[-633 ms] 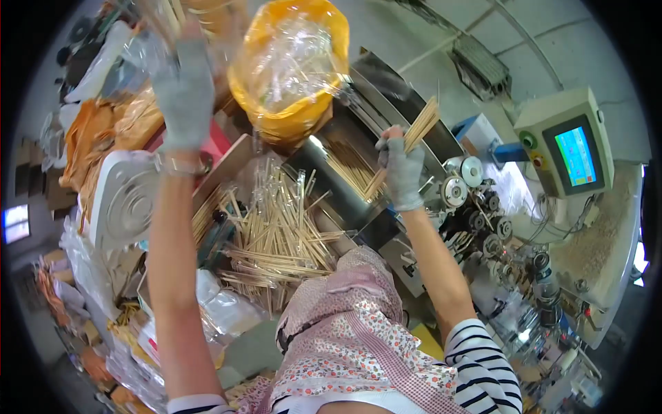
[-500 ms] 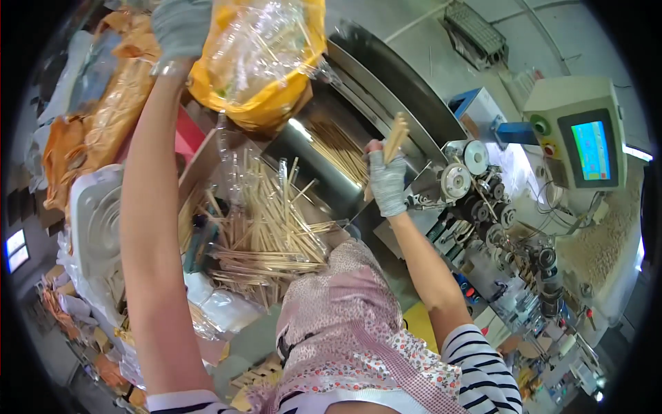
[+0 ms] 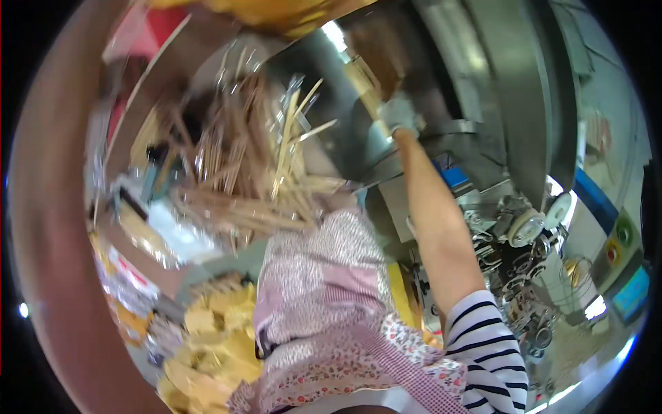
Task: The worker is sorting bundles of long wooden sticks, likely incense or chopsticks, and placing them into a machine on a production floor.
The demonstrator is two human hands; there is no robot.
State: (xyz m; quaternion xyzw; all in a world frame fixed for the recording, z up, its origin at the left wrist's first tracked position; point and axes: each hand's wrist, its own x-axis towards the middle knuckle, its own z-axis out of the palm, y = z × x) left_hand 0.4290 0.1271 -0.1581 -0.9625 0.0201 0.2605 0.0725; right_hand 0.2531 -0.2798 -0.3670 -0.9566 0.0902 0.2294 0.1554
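Pale, slender sticks (image 3: 361, 77) lie blurred in a metal tray (image 3: 329, 93); the gloved right hand (image 3: 399, 116) is just beside them, too blurred to tell its opening or grip.

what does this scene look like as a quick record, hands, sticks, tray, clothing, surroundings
right hand: right hand in a pale glove, at the metal tray; blurred, so its grip cannot be told
left hand: out of view; only the blurred left forearm shows
sticks: loose pile of wooden sticks, left of the tray, some clear plastic among them
clothing: patterned apron, striped sleeve
surroundings: yellow bag at the top edge
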